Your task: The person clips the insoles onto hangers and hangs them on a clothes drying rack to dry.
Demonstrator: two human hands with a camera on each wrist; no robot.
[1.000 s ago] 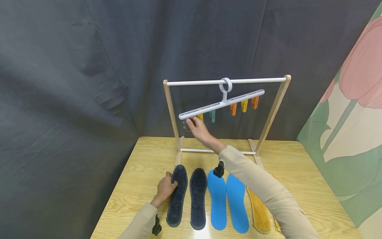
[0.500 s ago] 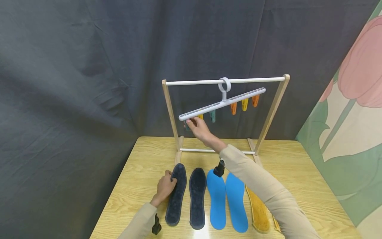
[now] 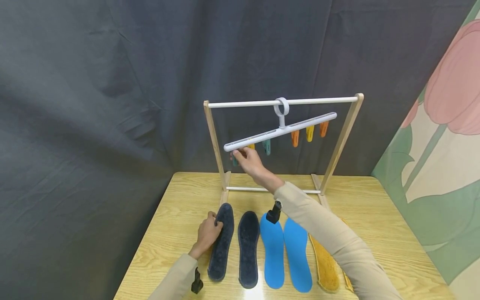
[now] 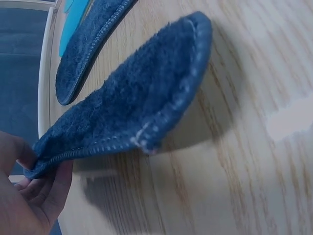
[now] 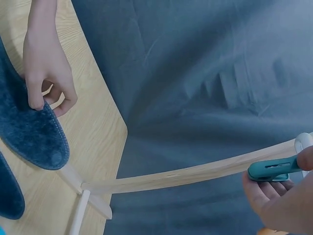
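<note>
My left hand (image 3: 208, 233) pinches the edge of a dark, fluffy insole (image 3: 222, 250), thumb on top and fingers beneath. In the left wrist view this insole (image 4: 132, 88) is tilted and raised over the table, casting a shadow. My right hand (image 3: 252, 162) grips a teal clothes peg (image 5: 271, 169) between thumb and fingers. That peg hangs at the left end of a white clip hanger (image 3: 277, 132), which slants down toward the hand. Further pegs on the bar are a teal peg (image 3: 267, 146), a yellow peg (image 3: 309, 133) and an orange peg (image 3: 295, 138).
The hanger's ring hooks over the top rail (image 3: 318, 101) of a wooden rack. On the table (image 3: 165, 233) lie a second dark insole (image 3: 248, 250), two blue insoles (image 3: 274, 254) and yellow-brown insoles (image 3: 325, 266), partly under the right arm. A dark curtain (image 3: 112, 104) stands behind.
The dark insole in my left hand has risen slightly and shifted a little away from me. The hanger's right end has swung slightly rightward. My right hand stays at the same peg.
</note>
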